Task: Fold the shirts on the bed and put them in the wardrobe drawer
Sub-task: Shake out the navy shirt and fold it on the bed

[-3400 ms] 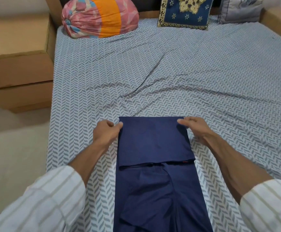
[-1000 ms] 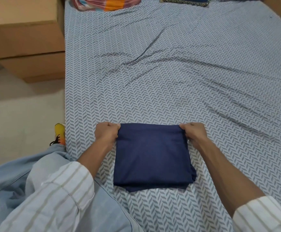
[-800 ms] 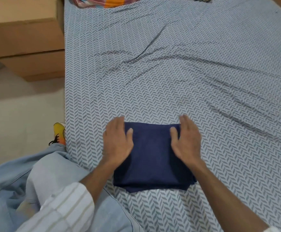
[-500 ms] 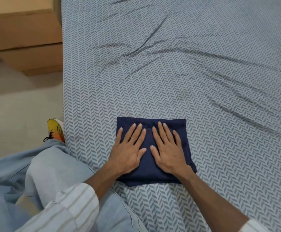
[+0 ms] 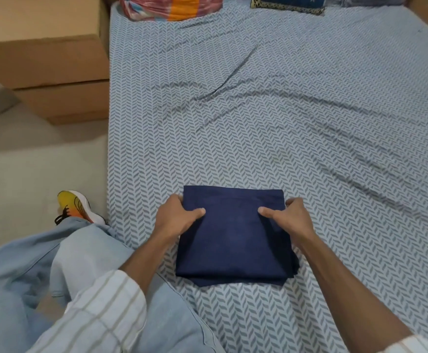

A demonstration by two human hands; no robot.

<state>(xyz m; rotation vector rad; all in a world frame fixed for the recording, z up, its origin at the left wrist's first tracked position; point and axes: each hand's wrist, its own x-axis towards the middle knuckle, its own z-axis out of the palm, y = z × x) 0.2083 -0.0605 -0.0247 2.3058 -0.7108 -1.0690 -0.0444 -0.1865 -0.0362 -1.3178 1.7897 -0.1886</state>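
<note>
Bed (image 5: 309, 123), folded navy shirt (image 5: 233, 240), both hands gripping

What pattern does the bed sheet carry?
A grey-blue herringbone pattern on the bed sheet, seen in the head view.

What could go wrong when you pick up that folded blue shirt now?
1. The folded navy shirt is gripped only at its two side edges by the left hand and right hand; the middle could sag when lifted and the folds slip open.
2. Loose layers stick out at its near right corner; they might fan out on the way.
3. The shirt lies close to the edge of the bed, beside the person's knee; a bump could drop it to the floor.
</note>
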